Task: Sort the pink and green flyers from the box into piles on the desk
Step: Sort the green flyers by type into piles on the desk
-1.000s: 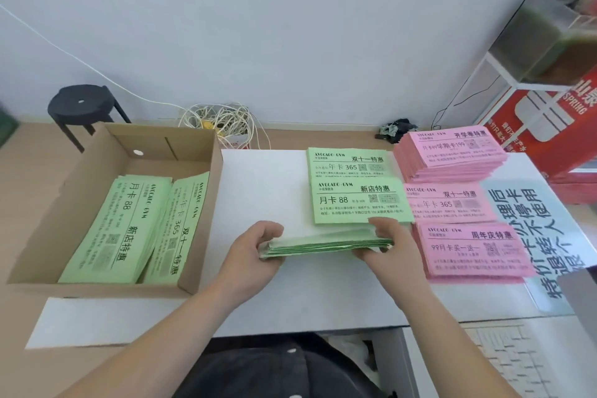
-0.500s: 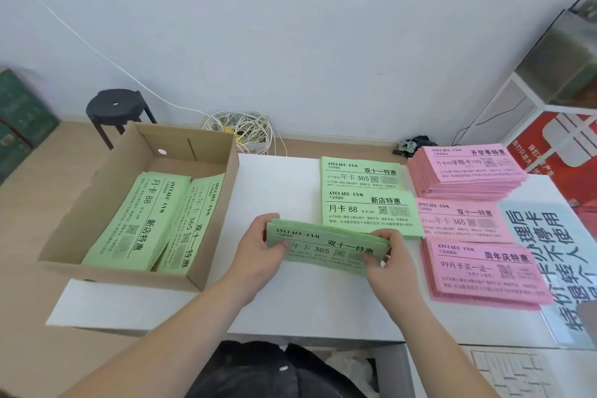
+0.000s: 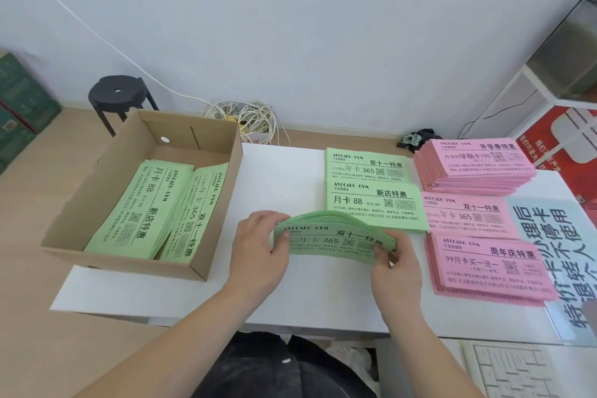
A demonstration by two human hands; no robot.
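Above the white tabletop (image 3: 290,178), left hand (image 3: 258,252) and right hand (image 3: 395,268) each grip an end of a bowed green paper flyer stack (image 3: 332,236).

Plain white wall (image 3: 290,26) behind, soft even light. Light wood floor (image 3: 38,178) w/ round black stool (image 3: 118,95) at left by wall, green boxes (image 3: 19,107) stacked far left. Tangle of white cables (image 3: 248,119) at wall base, center. White shelf frame (image 3: 533,84) & red sign (image 3: 555,139) at right.
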